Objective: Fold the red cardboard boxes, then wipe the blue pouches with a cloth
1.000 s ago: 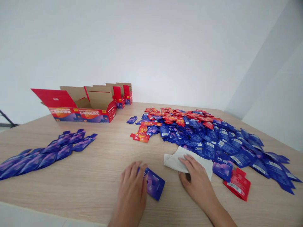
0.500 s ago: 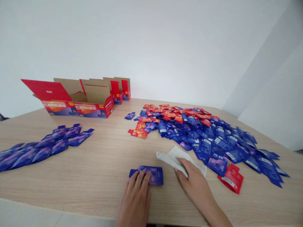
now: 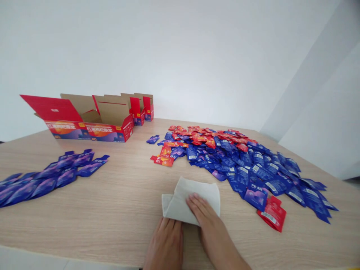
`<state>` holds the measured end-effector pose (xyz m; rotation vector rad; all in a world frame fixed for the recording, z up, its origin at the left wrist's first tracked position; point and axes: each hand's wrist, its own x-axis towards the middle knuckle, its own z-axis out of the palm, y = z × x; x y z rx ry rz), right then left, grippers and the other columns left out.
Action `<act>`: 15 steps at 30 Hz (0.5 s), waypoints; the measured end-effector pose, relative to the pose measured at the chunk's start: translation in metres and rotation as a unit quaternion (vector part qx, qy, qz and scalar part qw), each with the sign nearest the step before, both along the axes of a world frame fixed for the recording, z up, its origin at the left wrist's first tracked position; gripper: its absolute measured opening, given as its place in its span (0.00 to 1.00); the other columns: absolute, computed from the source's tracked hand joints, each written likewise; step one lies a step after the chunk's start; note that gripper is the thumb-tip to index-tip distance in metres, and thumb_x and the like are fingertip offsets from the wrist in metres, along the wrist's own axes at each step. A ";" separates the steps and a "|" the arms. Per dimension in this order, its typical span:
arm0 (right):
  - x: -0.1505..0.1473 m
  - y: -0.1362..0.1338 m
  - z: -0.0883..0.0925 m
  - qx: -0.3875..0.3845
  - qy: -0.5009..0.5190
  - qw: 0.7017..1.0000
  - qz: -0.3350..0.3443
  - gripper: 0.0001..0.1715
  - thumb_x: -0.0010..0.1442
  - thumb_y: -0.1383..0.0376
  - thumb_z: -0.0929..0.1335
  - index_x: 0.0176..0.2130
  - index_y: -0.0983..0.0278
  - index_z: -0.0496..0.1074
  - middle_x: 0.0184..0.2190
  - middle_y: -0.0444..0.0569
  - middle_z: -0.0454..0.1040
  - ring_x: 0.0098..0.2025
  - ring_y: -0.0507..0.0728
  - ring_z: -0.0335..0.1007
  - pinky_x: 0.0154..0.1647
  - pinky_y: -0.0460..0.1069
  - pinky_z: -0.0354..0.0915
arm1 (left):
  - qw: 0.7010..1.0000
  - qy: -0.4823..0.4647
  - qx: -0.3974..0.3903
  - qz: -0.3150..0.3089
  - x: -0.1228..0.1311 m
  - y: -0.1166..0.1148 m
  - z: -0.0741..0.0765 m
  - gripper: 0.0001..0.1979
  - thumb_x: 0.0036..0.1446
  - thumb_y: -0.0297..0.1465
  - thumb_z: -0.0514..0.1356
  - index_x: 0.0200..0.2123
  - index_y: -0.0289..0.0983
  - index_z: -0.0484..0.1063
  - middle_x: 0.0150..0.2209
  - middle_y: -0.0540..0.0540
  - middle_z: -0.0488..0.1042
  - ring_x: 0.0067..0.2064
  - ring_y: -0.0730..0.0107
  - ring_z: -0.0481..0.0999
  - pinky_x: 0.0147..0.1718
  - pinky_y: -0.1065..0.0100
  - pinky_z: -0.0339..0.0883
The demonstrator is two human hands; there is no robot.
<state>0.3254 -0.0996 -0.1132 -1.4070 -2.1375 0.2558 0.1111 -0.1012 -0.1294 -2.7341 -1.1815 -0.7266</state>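
Note:
My right hand (image 3: pixel 206 215) lies on a folded white cloth (image 3: pixel 209 188), its fingers across the top of it and its thumb out of sight; it has hold of the cloth. Close beside it on the left, my left hand (image 3: pixel 166 242) rests palm down with fingers stretched out, their tips hidden at the cloth's near edge. The blue pouch that was under these fingers is covered now. Nearest on the right are a blue pouch (image 3: pixel 255 194) and a red pouch (image 3: pixel 272 214), at the near end of a large heap.
A heap of blue pouches (image 3: pixel 239 161) with red pouches (image 3: pixel 208 135) spreads over the table's right side. Overlapping blue pouches (image 3: pixel 45 180) lie in rows at the left. Open red cartons (image 3: pixel 104 133) stand at the back left. The wooden table (image 3: pixel 98 221) ends at a near edge.
My right hand has moved left with the white cloth, bringing it over the blue pouch. My left hand has stayed close by, slightly lower, and its fingertips are now hidden.

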 end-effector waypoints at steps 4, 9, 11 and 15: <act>0.038 -0.001 0.005 0.000 -0.001 0.990 -0.144 0.49 0.53 0.84 0.57 0.69 0.61 0.68 0.69 0.51 0.69 0.71 0.61 0.63 0.73 0.65 0.60 | 0.998 0.004 0.066 0.021 0.003 0.005 -0.005 0.40 0.56 0.21 0.52 0.74 0.32 0.53 0.68 0.36 0.67 0.69 0.55 0.68 0.60 0.58 0.73; -0.022 0.002 0.004 0.072 0.022 0.997 -0.032 0.50 0.58 0.82 0.59 0.74 0.55 0.58 0.73 0.45 0.61 0.75 0.61 0.54 0.73 0.64 0.59 | 0.995 0.023 0.096 0.006 -0.001 0.013 -0.012 0.35 0.57 0.24 0.53 0.69 0.35 0.63 0.61 0.37 0.76 0.61 0.54 0.77 0.56 0.58 0.76; -0.035 0.007 -0.004 0.049 0.013 0.999 0.002 0.50 0.58 0.82 0.59 0.73 0.52 0.59 0.72 0.42 0.63 0.73 0.59 0.59 0.72 0.60 0.62 | 0.992 0.036 0.122 -0.015 -0.004 0.016 -0.014 0.33 0.59 0.25 0.53 0.68 0.37 0.65 0.58 0.39 0.79 0.57 0.52 0.80 0.55 0.56 0.76; 0.004 0.012 -0.009 0.015 0.005 0.994 -0.108 0.50 0.53 0.85 0.58 0.69 0.59 0.67 0.69 0.51 0.67 0.71 0.61 0.63 0.72 0.62 0.61 | 0.985 0.011 0.173 0.021 -0.003 0.019 -0.014 0.34 0.63 0.26 0.52 0.72 0.30 0.56 0.61 0.37 0.76 0.62 0.60 0.76 0.56 0.63 0.74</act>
